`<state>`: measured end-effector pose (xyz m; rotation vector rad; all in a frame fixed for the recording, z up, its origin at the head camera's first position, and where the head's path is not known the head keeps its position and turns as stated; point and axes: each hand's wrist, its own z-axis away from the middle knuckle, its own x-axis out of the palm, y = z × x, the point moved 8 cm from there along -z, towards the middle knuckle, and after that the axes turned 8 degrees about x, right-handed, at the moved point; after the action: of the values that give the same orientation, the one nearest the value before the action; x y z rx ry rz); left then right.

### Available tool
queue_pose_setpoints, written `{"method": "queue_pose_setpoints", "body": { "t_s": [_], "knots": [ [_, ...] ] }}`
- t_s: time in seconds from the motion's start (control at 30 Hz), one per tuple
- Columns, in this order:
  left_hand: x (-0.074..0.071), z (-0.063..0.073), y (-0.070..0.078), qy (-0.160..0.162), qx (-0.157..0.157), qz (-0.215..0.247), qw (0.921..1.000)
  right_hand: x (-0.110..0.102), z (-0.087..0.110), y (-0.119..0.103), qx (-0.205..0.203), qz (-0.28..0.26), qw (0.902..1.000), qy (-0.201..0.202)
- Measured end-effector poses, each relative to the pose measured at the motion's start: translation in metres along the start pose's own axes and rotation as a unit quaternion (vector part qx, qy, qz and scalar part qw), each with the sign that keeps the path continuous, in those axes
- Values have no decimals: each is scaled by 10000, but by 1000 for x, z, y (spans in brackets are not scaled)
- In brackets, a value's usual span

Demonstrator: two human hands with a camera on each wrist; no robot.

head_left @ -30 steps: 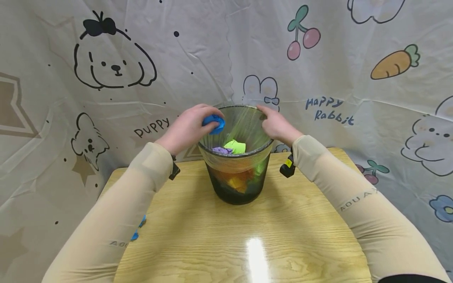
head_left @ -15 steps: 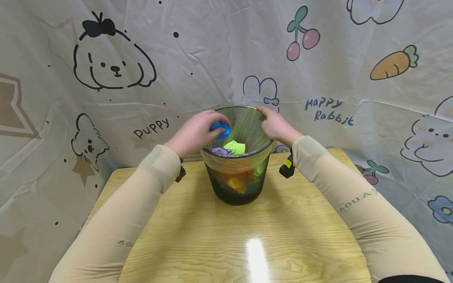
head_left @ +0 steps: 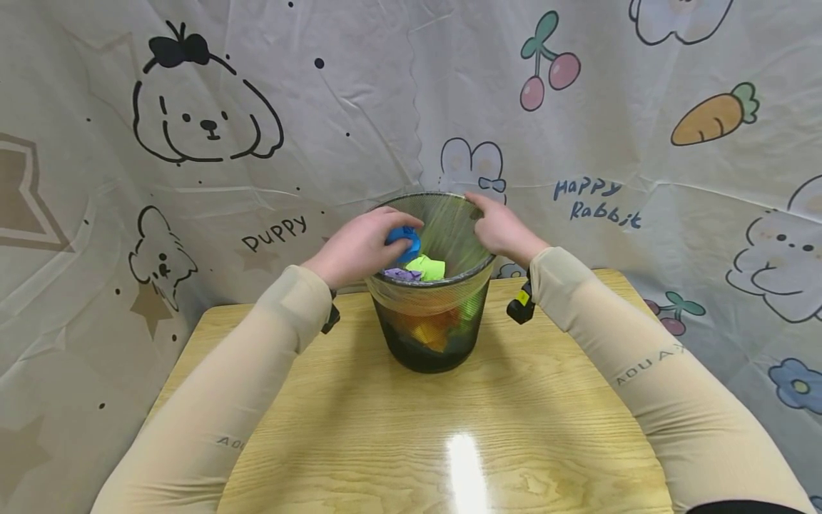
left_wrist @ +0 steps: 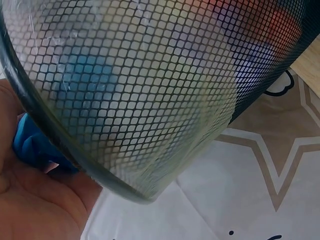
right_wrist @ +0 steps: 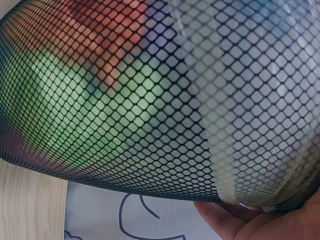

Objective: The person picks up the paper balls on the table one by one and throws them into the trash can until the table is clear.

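A black mesh wastebasket (head_left: 401, 343) with a clear plastic liner stands on the table. My left hand (head_left: 359, 246) reaches over its left rim in the head view. Between thumb and fingers it holds a crumpled blue paper ball (head_left: 407, 248), within the basket's mouth. The left wrist view shows this hand (left_wrist: 45, 200) at the rim, blue paper partly behind the mesh. On the right, my right hand (head_left: 504, 227) grips the rim and liner; in the right wrist view its fingers (right_wrist: 225, 220) show below the mesh. Lime-green paper (head_left: 430, 268) and purple paper (head_left: 402, 274) lie inside.
Orange paper (head_left: 432, 334) shows dimly through the mesh lower down. The basket is near the back edge of a wooden table (head_left: 385, 442). Behind it hangs a pale cloth (head_left: 359, 86) printed with cartoon drawings.
My left hand has moved right and slightly down with the blue paper ball, further into the basket's mouth. Blue scraps at the table's left are now hidden by my sleeve. The right hand stays put.
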<state>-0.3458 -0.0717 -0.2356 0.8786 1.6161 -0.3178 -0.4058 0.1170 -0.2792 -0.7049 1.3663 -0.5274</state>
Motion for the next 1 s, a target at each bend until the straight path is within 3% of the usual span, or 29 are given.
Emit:
{"method": "queue_pose_setpoints", "body": {
  "t_s": [0.53,0.77,1.0],
  "knots": [
    [8,3,-2,-351,-171,-161,9991,-1,1,0,-55,-55,10000,7],
    [3,6,-1,-175,8,-73,9998,0,1,0,-27,-91,10000,-25],
    [-5,11,-5,13,-22,-156,9999,0,0,0,-52,-54,10000,-17]
  ]
}}
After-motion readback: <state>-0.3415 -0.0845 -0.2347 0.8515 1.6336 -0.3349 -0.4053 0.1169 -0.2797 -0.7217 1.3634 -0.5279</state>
